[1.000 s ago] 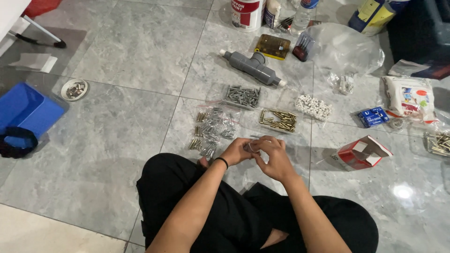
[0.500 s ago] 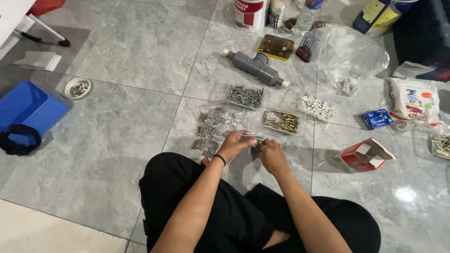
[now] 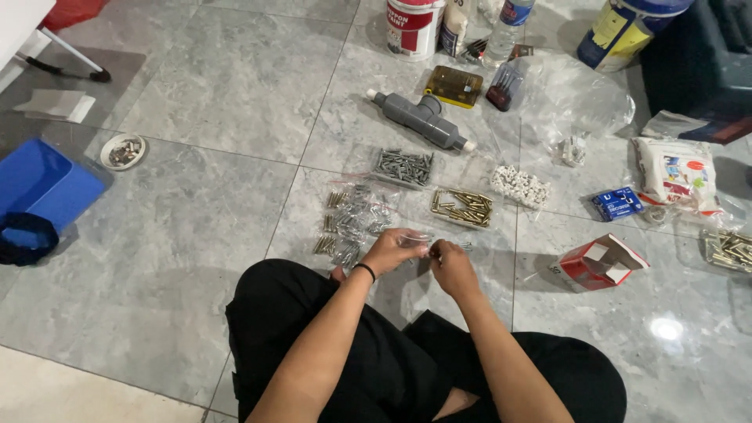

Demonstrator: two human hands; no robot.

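Low in the centre of the frame, the left hand (image 3: 389, 251) and right hand (image 3: 450, 262) meet over the grey tiled floor (image 3: 196, 235), both pinched on a small clear plastic bag (image 3: 415, 239) held between them. Just above lie loose bagged screws (image 3: 352, 223) and a clear tray of brass screws (image 3: 462, 207)

Grey pipe (image 3: 423, 119), blue bin (image 3: 43, 184) (marbled grey floor (image 3: 196, 196))

Small clear plastic bag (image 3: 413, 237) with screws, held above floor, just before knees.
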